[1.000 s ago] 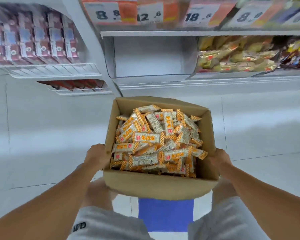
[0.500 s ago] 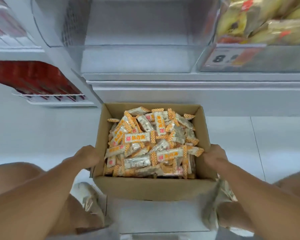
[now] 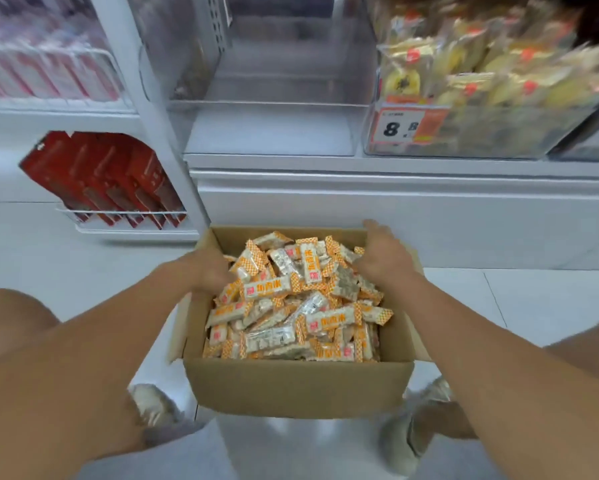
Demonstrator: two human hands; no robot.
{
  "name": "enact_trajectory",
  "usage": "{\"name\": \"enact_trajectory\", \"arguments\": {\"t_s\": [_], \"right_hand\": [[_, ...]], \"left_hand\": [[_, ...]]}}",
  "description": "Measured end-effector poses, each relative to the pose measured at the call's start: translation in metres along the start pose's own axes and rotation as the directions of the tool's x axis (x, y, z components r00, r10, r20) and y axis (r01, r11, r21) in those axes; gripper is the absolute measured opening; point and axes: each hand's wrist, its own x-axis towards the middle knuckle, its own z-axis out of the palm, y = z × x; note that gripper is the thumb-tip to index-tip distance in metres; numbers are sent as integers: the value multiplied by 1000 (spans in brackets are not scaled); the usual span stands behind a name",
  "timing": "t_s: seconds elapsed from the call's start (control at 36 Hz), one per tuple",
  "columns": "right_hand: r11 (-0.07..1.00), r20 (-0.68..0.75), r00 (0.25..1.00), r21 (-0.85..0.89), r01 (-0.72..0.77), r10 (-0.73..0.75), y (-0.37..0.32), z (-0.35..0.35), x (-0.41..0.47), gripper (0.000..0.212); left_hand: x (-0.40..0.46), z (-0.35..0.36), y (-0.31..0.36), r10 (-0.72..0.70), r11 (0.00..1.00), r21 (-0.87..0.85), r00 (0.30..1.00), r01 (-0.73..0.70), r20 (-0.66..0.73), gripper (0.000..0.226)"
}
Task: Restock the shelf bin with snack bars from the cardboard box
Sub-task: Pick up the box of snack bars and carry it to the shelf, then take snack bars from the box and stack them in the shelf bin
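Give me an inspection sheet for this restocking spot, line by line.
Surface: pale tiled floor; the cardboard box sits on it, below the shelf.
Job's things: box open, heaped with orange-and-white snack bars; clear shelf bin above looks empty.
Clutter: nothing seen.
Grippers: left hand and right hand both down among the bars; grip hidden.
Cables: nothing seen.
Surroundings: neighbouring bin of yellow packets with a price tag; red packs in a wire rack at left.

Matt cardboard box (image 3: 298, 389); glossy-wrapped snack bars (image 3: 291, 306); clear plastic shelf bin (image 3: 270, 129).
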Motion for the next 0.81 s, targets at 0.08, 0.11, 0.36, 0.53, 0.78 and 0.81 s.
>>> {"name": "enact_trajectory", "arguments": {"t_s": [0.08, 0.11, 0.36, 0.53, 0.78, 0.81], "right_hand": [[989, 237, 969, -111, 95, -66, -14, 21, 2, 89], [982, 288, 956, -160, 102, -52, -11, 34, 2, 103], [997, 238, 970, -47, 53, -40, 23, 99, -17, 136], [963, 148, 985, -241, 117, -83, 11, 85, -17, 77], [829, 126, 992, 552, -84, 17, -45, 21, 5, 69], [788, 118, 993, 613, -66, -8, -53, 10, 4, 48]], "left_hand": [[15, 8, 34, 140, 964, -196, 967, -183, -215, 34], [19, 16, 45, 149, 958, -208, 963, -197, -225, 30], [43, 107, 41, 201, 959, -155, 956, -236, -216, 84], [54, 100, 49, 88, 912, -374, 971, -168, -221, 57], [28, 27, 76, 164, -6, -1000, 986, -13, -14, 65], [20, 15, 80, 245, -40, -999, 969, -25, -34, 59]]}}
